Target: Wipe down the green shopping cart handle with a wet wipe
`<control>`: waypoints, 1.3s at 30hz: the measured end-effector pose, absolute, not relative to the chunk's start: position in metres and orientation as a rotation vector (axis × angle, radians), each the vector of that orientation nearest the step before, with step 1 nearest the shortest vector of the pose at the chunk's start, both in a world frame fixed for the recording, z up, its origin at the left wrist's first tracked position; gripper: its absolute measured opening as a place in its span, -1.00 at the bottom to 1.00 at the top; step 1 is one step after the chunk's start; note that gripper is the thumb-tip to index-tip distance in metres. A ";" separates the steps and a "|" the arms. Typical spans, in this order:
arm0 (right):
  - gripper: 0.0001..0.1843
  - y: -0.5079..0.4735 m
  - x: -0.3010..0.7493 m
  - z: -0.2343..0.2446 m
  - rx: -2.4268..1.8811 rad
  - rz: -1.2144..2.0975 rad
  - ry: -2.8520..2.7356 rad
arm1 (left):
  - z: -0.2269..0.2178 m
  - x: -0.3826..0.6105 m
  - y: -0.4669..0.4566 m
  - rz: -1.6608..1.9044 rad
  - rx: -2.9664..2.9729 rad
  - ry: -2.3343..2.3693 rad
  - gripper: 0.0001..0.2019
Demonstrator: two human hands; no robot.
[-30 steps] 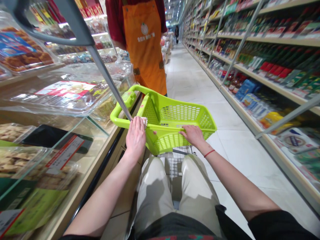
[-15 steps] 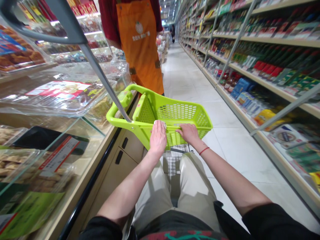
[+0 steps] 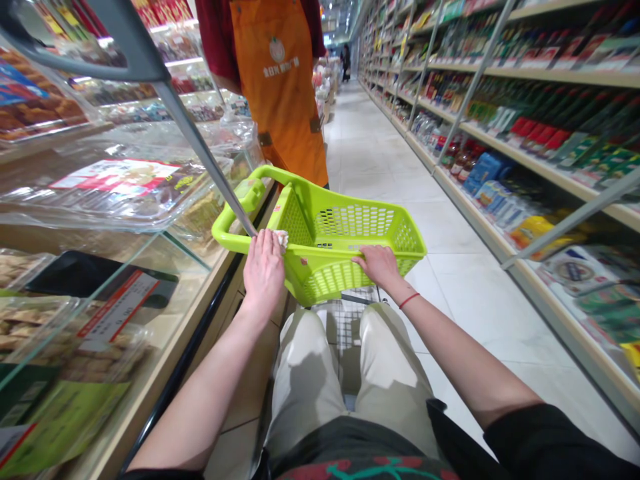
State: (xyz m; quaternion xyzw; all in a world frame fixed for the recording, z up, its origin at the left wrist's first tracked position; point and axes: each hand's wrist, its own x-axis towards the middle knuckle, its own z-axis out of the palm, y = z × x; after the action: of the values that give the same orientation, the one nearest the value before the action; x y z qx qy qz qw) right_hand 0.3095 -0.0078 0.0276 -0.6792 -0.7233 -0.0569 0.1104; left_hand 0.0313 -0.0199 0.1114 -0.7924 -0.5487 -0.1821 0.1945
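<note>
A lime-green plastic shopping basket (image 3: 345, 280) with perforated walls stands in front of my knees. My left hand (image 3: 265, 267) presses a crumpled white cloth (image 3: 283, 239) onto the near rim, close to the foot of the grey pull handle (image 3: 200, 143). Only a bit of the cloth shows beside the fingers. Further right along the same rim, my right hand (image 3: 379, 265) is curled over the edge, gripping it. The inside of the basket shows nothing but its green walls and floor.
Left is a glass-edged counter with packaged foods (image 3: 130, 180). Shelves of bottles and boxes (image 3: 540, 133) line the right side. A person in an orange apron (image 3: 283, 93) stands just beyond the basket. A pale tiled aisle (image 3: 360, 147) runs ahead, with another person far off.
My left hand has slid left along the rim with the cloth, from the middle to near the handle's foot. My right hand has stayed in place on the rim.
</note>
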 end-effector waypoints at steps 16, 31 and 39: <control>-0.60 -0.010 0.307 0.030 -2.004 -0.169 -2.113 | 0.070 0.101 -0.023 -0.434 -2.389 -1.522 -0.47; -0.60 -0.008 0.309 0.026 -1.981 -0.199 -2.118 | 0.114 0.029 -0.018 -0.473 -2.264 -1.514 -0.50; -0.59 -0.007 0.309 0.026 -1.999 -0.172 -2.130 | 0.098 0.055 -0.019 -0.462 -2.218 -1.579 -0.49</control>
State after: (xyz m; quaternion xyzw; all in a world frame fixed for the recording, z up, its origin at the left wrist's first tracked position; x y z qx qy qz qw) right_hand 0.3086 -0.0074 0.0264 -0.6793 -0.7236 -0.0583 0.1074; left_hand 0.0550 -0.0193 0.0979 -0.7888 -0.5614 -0.1642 0.1889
